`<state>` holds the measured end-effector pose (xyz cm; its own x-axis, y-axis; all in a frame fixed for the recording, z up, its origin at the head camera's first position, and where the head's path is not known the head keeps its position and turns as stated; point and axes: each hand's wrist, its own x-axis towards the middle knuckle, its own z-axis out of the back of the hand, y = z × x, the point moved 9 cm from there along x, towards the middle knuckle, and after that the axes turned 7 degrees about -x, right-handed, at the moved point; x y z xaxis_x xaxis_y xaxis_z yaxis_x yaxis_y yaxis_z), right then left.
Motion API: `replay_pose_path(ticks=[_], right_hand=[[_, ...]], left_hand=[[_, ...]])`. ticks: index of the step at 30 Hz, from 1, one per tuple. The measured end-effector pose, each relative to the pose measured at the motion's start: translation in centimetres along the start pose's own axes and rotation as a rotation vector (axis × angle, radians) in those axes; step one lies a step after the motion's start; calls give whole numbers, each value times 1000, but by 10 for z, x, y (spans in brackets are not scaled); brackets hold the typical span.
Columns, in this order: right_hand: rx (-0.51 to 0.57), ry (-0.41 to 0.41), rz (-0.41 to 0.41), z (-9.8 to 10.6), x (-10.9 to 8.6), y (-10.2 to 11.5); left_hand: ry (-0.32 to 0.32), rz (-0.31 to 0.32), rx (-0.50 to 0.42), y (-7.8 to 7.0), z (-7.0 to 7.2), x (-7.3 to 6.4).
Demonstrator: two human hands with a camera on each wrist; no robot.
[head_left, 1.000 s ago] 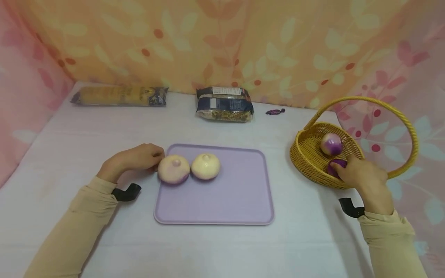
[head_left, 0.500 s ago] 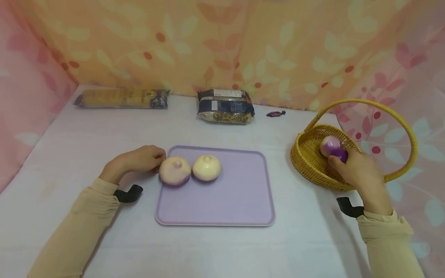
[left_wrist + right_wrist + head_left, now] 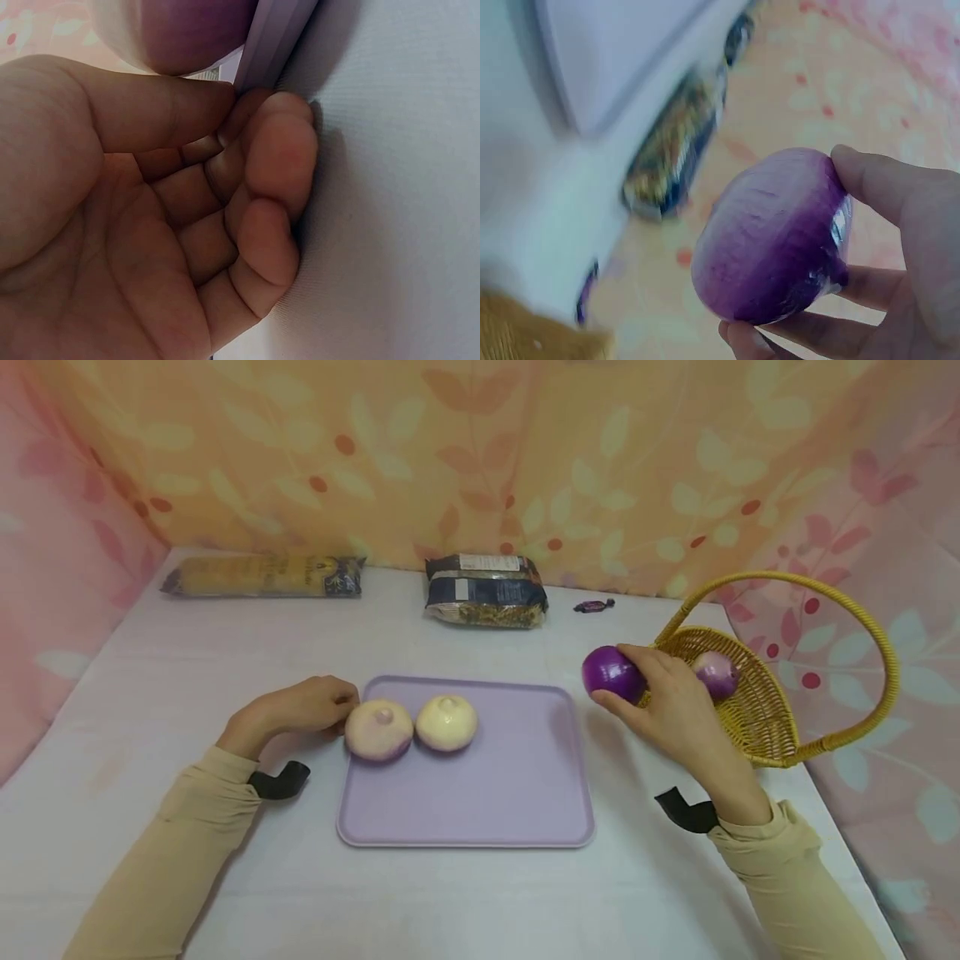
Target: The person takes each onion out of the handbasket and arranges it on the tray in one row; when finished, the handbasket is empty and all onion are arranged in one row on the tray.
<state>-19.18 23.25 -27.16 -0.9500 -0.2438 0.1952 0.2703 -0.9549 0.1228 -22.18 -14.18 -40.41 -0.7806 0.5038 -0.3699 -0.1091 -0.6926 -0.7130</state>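
Note:
My right hand (image 3: 678, 706) grips a purple-and-white onion (image 3: 611, 673), raised between the tray and the basket. The right wrist view shows thumb and fingers around this onion (image 3: 772, 236). My left hand (image 3: 303, 706) is at the left edge of the lilac tray (image 3: 510, 777). In the left wrist view, its fingers are curled, and thumb and index finger pinch the tray rim (image 3: 262, 52). Two pale onions, a left one (image 3: 378, 731) and a right one (image 3: 446, 723), sit side by side at the tray's upper left. Another onion (image 3: 716, 676) lies in the yellow wicker basket (image 3: 761, 727).
Along the back of the white table lie a long pasta pack (image 3: 255, 577), a dark-labelled food bag (image 3: 486, 592) and a small purple wrapped candy (image 3: 594, 606). The basket's tall handle (image 3: 862, 610) arches on the right. Patterned curtains (image 3: 480, 460) enclose the table.
My right hand has lifted an onion out of the basket and carried it left towards the tray. The other onion stays in the basket. My left hand keeps its place.

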Motion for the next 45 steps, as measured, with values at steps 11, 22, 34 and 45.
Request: replay_pose_path(ticks=[11,22,34,45], right_hand=[[4,161,204,-75,-4,59],[55,174,291,-90,3,83],[64,148,358,-91,5,101],[39,165,329,-91,3,96]], left_hand=[[9,8,-30,-1,-3,-1],[9,15,-30,-1,-1,-2],[-1,4,2,-3,1,0],[-5,11,9,0,0,1]])
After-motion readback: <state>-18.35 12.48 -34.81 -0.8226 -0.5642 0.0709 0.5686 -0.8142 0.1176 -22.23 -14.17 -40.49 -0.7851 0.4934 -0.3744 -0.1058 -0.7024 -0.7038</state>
